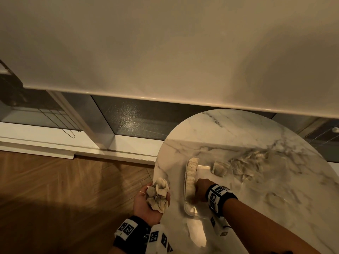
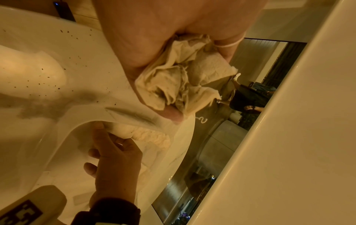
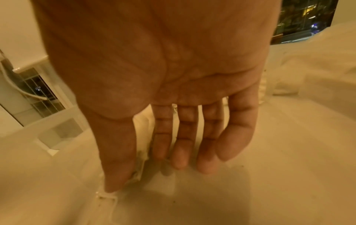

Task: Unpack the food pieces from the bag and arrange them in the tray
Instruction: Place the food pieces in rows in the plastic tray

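While the left hand (image 1: 146, 204) cups a heap of dumplings (image 1: 158, 196) palm-up beside the marble table (image 1: 256, 189), right hand (image 1: 201, 189) with straight fingers inside the clear tray (image 1: 189, 211), touching the dumpling row (image 1: 191, 173), bag (image 1: 247, 165) beyond

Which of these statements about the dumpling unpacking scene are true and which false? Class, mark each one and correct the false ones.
1. The left hand holds a cluster of pale folded dumplings. True.
2. The clear rectangular plastic tray sits on the wooden floor. False: it sits on the round white marble table.
3. A row of dumplings lies along the tray's left wall. True.
4. The right hand grips the clear plastic bag. False: it reaches into the tray, fingers straight, beside the row; the bag lies beyond the tray.
5. The left hand is over the tray. False: it hovers at the table's left edge.
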The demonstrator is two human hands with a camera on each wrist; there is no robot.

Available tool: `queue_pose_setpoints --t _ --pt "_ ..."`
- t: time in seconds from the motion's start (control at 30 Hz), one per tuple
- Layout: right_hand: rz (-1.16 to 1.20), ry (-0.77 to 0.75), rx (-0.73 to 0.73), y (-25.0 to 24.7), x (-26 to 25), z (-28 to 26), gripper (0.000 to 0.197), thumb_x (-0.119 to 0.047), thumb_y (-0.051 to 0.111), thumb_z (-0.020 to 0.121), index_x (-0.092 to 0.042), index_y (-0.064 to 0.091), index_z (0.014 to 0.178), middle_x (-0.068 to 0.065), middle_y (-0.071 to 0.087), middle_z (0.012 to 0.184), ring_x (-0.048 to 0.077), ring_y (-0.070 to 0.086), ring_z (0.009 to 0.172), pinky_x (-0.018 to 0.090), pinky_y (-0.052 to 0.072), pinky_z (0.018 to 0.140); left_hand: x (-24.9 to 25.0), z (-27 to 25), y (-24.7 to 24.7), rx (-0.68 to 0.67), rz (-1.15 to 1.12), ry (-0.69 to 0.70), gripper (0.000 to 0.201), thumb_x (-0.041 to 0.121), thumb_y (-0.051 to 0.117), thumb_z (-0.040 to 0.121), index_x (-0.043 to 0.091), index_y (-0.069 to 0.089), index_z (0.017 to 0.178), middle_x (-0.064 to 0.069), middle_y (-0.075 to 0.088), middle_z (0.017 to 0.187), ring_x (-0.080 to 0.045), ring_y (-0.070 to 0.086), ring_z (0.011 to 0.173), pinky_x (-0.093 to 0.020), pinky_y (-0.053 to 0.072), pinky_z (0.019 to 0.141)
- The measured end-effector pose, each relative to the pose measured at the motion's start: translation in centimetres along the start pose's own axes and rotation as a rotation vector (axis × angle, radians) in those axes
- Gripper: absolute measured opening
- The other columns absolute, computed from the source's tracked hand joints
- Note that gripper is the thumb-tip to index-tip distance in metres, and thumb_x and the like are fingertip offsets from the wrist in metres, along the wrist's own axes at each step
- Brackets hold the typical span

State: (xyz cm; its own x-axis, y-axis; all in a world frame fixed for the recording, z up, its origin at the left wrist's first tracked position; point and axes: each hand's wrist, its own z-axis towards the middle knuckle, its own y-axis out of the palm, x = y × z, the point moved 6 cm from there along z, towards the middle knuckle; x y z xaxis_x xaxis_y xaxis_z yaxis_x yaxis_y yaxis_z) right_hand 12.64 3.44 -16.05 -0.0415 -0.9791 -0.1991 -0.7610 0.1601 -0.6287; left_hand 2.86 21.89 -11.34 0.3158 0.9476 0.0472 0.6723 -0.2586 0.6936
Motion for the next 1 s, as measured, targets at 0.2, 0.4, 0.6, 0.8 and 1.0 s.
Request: queue_pose_setpoints --t 0.2,0.4,0.6,0.8,1.0 --pt "0.015 -0.021 0.028 0.0 -0.2 0.0 0.063 -0.059 0.076 0.065 -0.028 0.063 0.118 0.000 0.067 0.118 0.021 0.064 0.107 0.032 0.052 0.092 0.1 -0.2 -0.1 0.015 0.003 -0.007 0.034 0.029 0.054 0.080 0.004 0.072 0.095 -0.014 0.067 0.103 -0.027 0.062 0.089 -0.038 0.057 0.069" --pt "0.007 -0.028 0.038 0.1 -0.2 0.0 0.063 -0.063 0.073 0.066 -0.029 0.063 0.117 -0.001 0.067 0.117 0.019 0.064 0.105 0.031 0.051 0.090 0.0 -0.1 -0.1 0.028 0.011 -0.001 0.034 0.030 0.055 0.081 0.004 0.072 0.094 -0.015 0.068 0.101 -0.030 0.065 0.083 -0.038 0.058 0.067" --pt "-0.020 -0.049 0.037 -0.3 -0.1 -0.2 0.065 -0.062 0.078 0.062 -0.027 0.066 0.116 0.000 0.068 0.116 0.020 0.064 0.104 0.030 0.052 0.089 -0.3 -0.2 0.0 0.011 0.018 0.000 0.036 0.030 0.054 0.082 0.004 0.071 0.099 -0.014 0.068 0.100 -0.029 0.068 0.080 -0.038 0.058 0.068" --pt "0.085 -0.061 0.166 -3.4 0.4 -1.9 0.036 -0.049 0.076 0.077 -0.023 0.068 0.100 0.000 0.069 0.103 0.015 0.064 0.096 0.026 0.050 0.078 -0.8 -1.0 1.1 -0.041 0.059 0.033 0.032 0.029 0.053 0.087 0.004 0.071 0.094 -0.013 0.067 0.098 -0.027 0.064 0.083 -0.039 0.055 0.077" --pt "0.599 -0.494 0.503 -7.1 -3.2 -10.0 0.020 -0.044 0.071 0.083 -0.031 0.061 0.071 -0.008 0.063 0.069 0.007 0.058 0.065 0.033 0.053 0.066 -2.0 -2.5 4.2 -0.132 0.099 0.026 0.035 0.028 0.051 0.089 0.001 0.071 0.096 -0.015 0.068 0.096 -0.028 0.066 0.082 -0.040 0.053 0.083"
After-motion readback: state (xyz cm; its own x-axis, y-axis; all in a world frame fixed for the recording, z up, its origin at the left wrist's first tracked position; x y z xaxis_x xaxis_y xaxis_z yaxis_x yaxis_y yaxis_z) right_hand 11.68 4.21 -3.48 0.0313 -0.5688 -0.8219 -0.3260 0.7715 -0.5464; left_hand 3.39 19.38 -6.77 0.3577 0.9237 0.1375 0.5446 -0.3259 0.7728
